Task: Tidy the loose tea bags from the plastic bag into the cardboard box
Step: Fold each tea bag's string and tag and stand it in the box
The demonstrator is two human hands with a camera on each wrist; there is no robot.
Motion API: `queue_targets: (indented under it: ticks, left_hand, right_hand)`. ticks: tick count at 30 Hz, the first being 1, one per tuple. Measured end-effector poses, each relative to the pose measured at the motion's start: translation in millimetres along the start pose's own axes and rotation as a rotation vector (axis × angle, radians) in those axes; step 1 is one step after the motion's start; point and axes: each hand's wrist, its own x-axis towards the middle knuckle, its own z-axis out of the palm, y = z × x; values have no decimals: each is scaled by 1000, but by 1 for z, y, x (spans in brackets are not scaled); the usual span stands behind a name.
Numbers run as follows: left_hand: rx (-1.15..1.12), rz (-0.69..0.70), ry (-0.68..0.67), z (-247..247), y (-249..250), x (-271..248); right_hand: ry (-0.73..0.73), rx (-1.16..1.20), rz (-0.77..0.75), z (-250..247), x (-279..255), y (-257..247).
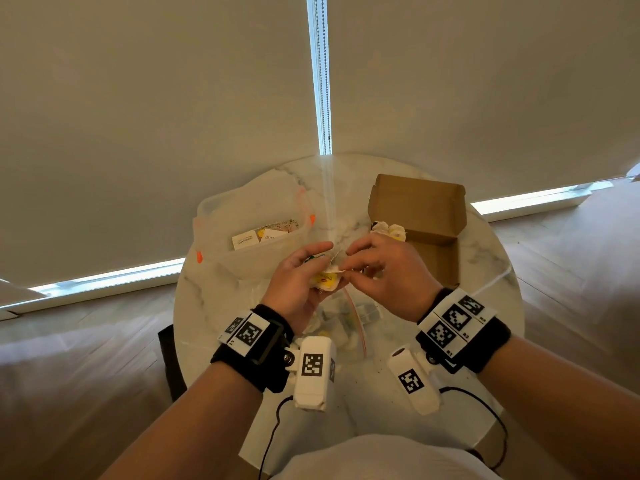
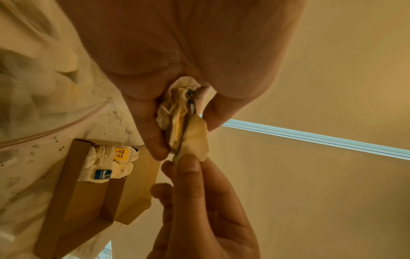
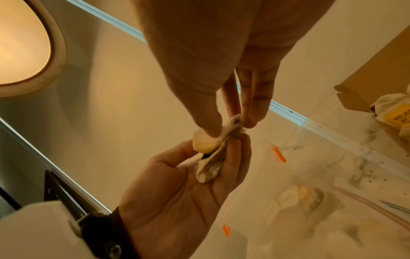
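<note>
Above the table's middle my left hand (image 1: 301, 275) grips a small bunch of white tea bags (image 1: 327, 279) with yellow tags. My right hand (image 1: 367, 268) pinches the top edge of one tea bag (image 2: 195, 142) in that bunch between thumb and fingertips (image 3: 250, 115). The open brown cardboard box (image 1: 433, 244) lies at the right, with several tea bags (image 1: 388, 228) packed in its near-left corner (image 2: 111, 163). The clear plastic bag (image 1: 346, 323) with more tea bags lies on the table under my hands.
A clear plastic tub (image 1: 242, 220) with orange clips holds flat tea sachets (image 1: 259, 237) at the back left. The round white marble table (image 1: 491, 258) carries dark tea crumbs. Window blinds stand close behind it, wooden floor around it.
</note>
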Motion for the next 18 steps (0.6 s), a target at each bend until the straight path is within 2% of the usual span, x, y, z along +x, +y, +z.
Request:
queue_targets:
  ticks: [5,11,15,18]
  left_hand:
    - [-49,-16,43,-1,-3,3]
    - [-96,-72,105,-9,-7,5]
    - [-85,-117,151,-19,-11,10]
    - [27,-101,181,-27,-14,15]
  right_hand:
    - [113,25,36,-2,3,3]
    - [252,358,181,-24,12,-7]
    - [286,433,122,-35,16,-15]
    - [308,446,102,-41,20,-18]
